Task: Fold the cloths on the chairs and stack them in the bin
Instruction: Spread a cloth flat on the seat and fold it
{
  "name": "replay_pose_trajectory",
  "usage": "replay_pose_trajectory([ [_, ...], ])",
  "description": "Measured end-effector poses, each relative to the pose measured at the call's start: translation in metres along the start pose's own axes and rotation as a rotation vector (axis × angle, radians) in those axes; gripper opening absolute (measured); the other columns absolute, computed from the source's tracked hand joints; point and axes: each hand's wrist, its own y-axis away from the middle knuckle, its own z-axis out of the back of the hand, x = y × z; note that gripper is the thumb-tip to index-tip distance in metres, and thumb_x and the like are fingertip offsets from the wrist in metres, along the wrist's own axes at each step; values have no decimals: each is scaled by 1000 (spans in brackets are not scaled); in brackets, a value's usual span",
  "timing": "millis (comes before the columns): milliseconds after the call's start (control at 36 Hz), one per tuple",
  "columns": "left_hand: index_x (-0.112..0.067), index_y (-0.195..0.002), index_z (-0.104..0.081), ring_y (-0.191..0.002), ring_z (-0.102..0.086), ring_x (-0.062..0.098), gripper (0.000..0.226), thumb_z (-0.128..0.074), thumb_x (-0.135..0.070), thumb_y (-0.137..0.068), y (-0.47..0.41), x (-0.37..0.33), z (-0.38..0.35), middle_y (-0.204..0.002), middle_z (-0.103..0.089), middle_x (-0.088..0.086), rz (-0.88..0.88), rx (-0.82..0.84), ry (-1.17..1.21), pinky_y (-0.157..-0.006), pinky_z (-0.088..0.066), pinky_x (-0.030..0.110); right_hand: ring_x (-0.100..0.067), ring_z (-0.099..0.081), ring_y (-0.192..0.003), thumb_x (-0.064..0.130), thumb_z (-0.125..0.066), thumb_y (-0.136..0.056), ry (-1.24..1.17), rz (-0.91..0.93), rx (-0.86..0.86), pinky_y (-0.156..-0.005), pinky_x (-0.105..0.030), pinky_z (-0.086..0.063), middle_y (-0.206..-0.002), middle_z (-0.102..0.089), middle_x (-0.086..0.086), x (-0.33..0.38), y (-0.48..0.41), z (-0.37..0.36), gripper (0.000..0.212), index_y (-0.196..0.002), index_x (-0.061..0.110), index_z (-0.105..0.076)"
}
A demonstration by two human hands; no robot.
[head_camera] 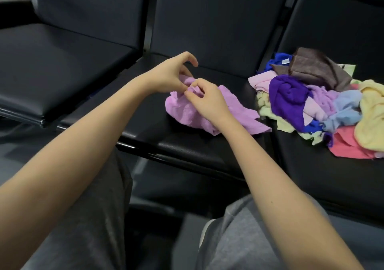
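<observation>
Legs: at the bottom of the frame we see our own knees in grey trousers (239,238), with both bare forearms reaching up toward the centre.
Right hand: our right hand (207,101) rests on the crumpled lilac terry cloth (187,111), its grip pinching a raised fold of that cloth between thumb and forefinger.
Left hand: our left hand (168,76) meets it just left of centre, thumb and lower fingers nipping the same bunched edge, while the forefinger arches free above.
Cloth's place: the lilac cloth lies unfolded on the middle black padded chair seat (187,151), centre frame.
Handling: we judge it light, soft and limp, so it will sag and keep no shape unless spread flat; neither slippery nor fragile.
Where to hold: we would hunt out two neighbouring corners along one hem and draw them apart.
Heap: at the right of the frame, a mixed pile of coloured cloths (324,103) (purple, brown, yellow, pink, blue) waits on the next seat.
Bin: not in view.
</observation>
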Motion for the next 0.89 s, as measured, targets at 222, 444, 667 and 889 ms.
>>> replay_pose_trajectory([
  [222, -8, -117, -47, -75, -62, 12, 42, -68, 3, -82, 1, -3, 1, -90, -68, 9, 13, 121, 257, -71, -48, 20, -22, -40, -124, 14, -67, -85, 433, 341, -37, -100, -35, -34, -147, -41, -3, -13, -4, 21, 12, -78, 5, -70],
  [444, -7, -111, -44, -55, -51, 5, 21, -51, -1, -92, -2, -8, -14, -73, -60, 6, -34, 76, 274, -53, -39, 15, -12, -49, -87, 0, -53, -90, 426, 355, -114, -69, -12, -29, -118, -58, -5, -12, 2, 23, 14, -85, -3, -66],
  [667, -34, -81, -42, -66, -46, 9, 29, -53, -9, -88, -8, 9, -24, -74, -50, -8, -70, 244, -268, -58, -36, 19, -18, -48, -87, 1, -55, -88, 451, 310, -229, -71, -22, -31, -100, -55, -11, -13, 0, 39, 15, -86, -4, -69],
  [889, -20, -80, -44, -70, -49, 25, 18, -62, -21, -79, -21, 23, -30, -66, -48, -9, -121, 85, -596, -63, -31, 28, -11, -46, -86, 10, -58, -92, 439, 192, -266, -73, -21, -34, -98, -45, 2, -25, 2, 63, 14, -90, -1, -66],
])
